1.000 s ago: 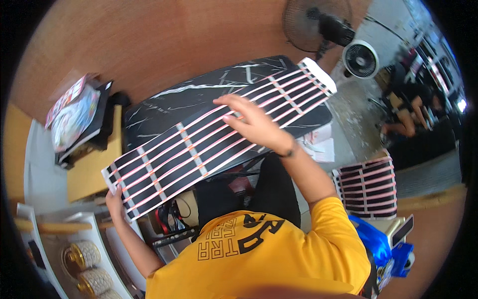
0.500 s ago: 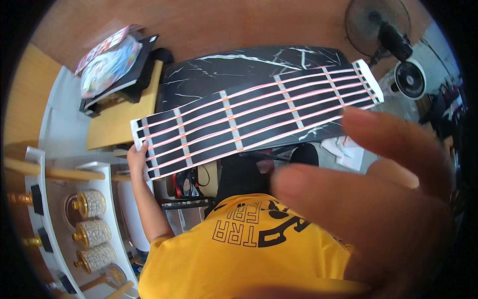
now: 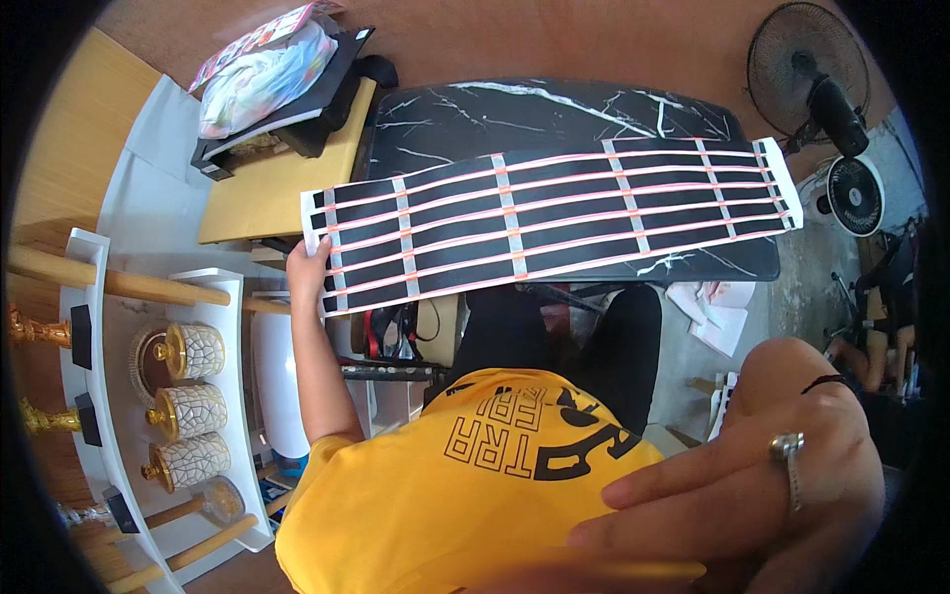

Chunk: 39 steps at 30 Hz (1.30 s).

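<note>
My left hand (image 3: 309, 272) grips the left end of a long black sheet (image 3: 435, 229), thumb on top and the other fingers hidden underneath. Thin white strips with pink edges run along the sheet, crossed by several grey bands with orange marks; both ends are white. The sheet slants across the near part of a black marble-patterned table (image 3: 421, 129). My right hand (image 3: 722, 475) hangs close to the camera at the lower right, before the yellow shirt. Its visible fingers stretch out leftward and hold nothing I can see. A ring and a dark wrist band show on it.
Left of the table, a wooden desk (image 3: 233, 213) bears a black device with a plastic bag (image 3: 267, 79) on it. White shelves (image 3: 223, 371) with gold-lidded jars (image 3: 193, 411) stand at lower left. Two fans (image 3: 853, 193) are at the right. Papers (image 3: 717, 317) lie below the table's right edge.
My right hand has dropped from beside the sheet's right half to in front of the shirt. The view has shifted, so the scene sits further right. My left hand keeps its grip.
</note>
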### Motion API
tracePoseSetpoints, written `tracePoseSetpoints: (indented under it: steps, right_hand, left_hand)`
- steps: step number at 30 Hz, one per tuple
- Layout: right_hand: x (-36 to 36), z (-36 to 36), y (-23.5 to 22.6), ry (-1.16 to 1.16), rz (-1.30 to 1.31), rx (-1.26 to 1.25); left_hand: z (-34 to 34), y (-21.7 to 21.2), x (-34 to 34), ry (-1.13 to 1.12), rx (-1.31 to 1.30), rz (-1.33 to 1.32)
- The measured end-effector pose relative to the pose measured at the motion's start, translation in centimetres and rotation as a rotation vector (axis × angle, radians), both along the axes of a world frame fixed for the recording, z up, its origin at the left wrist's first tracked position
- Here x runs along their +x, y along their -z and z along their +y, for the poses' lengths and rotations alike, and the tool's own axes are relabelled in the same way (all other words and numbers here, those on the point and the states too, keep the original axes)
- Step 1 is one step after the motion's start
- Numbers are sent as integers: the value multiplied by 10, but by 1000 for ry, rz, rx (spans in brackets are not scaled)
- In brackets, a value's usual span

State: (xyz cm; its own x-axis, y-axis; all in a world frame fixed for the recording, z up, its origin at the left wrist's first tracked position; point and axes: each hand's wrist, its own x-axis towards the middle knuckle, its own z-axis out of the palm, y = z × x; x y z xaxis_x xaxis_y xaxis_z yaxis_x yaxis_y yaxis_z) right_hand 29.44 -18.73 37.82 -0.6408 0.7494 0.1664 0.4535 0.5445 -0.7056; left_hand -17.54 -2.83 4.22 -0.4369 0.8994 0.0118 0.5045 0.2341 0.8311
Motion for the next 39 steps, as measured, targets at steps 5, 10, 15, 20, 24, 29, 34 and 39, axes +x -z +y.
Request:
tracePoseSetpoints:
  steps: [5,10,15,20,24,29,34,39]
  right_hand:
    - [3,-5,-2,-148,102,-66]
    - [14,47,65,73,49,-380]
    - [-65,158,258,166,164,-59]
    - [-160,200,318,-46,216,182]
    - [-244,229,325,75,269,259]
    - [-288,225,343,277,184,242]
    - [-291,223,353,358,308,284]
    - [-289,230,353,361,444,225]
  left_hand:
    - [-1,3,2,-16,4,3]
    - [-6,14,5,-17,32,-9]
    - [-7,33,6,42,141,-192]
    - [-9,33,4,-56,89,-56]
    - [-1,20,14,-116,206,-50]
    - [14,5,22,-83,220,10]
    - [19,4,15,-14,246,-118]
    - [16,-2,13,-14,199,-164]
